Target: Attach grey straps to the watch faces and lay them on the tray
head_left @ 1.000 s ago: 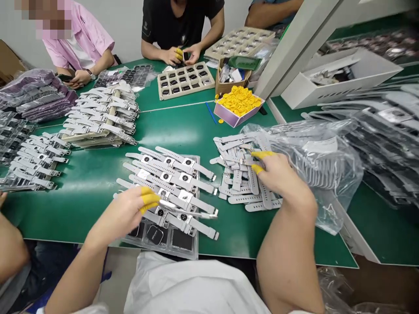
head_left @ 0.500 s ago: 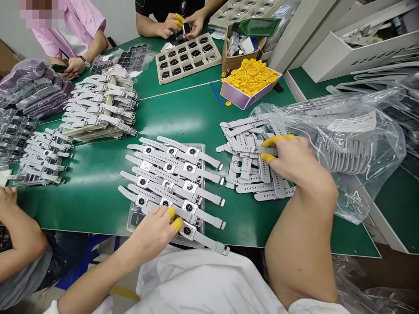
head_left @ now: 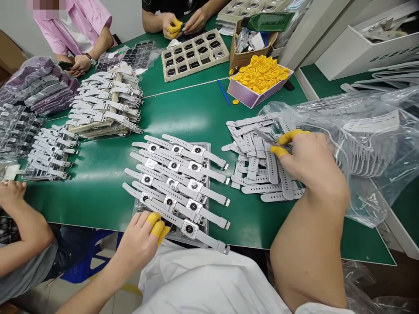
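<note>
My left hand (head_left: 144, 233), with yellow finger cots, is closed at the lower left corner of a clear tray (head_left: 207, 196); what its fingers hold is too hidden to make out. Rows of watches with pale grey straps (head_left: 194, 186) lie face down across this tray. At the right, my right hand (head_left: 307, 152), also in yellow cots, pinches a grey strap (head_left: 264, 135) above a loose heap of straps (head_left: 253, 165). The strap is slightly blurred.
A clear bag of straps (head_left: 366, 152) lies right of the heap. Behind stand a box of yellow finger cots (head_left: 262, 93) and a compartment tray (head_left: 196, 67). Stacked watches (head_left: 108, 104) are at the left. Other people sit across and at the left.
My left hand has moved left, away from the lowest watch row to the tray's corner. My right hand has shifted slightly over the heap, and its strap has turned. The view has shifted a little.
</note>
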A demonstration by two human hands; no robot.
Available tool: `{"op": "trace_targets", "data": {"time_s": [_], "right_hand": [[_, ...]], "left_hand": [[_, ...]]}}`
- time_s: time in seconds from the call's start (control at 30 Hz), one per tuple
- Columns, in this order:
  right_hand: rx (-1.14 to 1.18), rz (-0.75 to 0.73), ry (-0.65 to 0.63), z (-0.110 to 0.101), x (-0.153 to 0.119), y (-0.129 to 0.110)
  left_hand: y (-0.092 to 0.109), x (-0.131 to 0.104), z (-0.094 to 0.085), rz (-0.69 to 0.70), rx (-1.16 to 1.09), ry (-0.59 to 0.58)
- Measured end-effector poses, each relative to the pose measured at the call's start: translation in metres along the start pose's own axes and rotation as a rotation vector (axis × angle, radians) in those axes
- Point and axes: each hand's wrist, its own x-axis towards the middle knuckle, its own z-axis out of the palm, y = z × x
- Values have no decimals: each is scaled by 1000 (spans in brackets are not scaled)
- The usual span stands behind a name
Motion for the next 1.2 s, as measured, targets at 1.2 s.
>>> {"op": "trace_targets", "data": {"time_s": [1.2], "right_hand": [[1559,-175,-706,32,-76,-152]], "left_hand": [[-44,161,23,-196,-1125,203]]}}
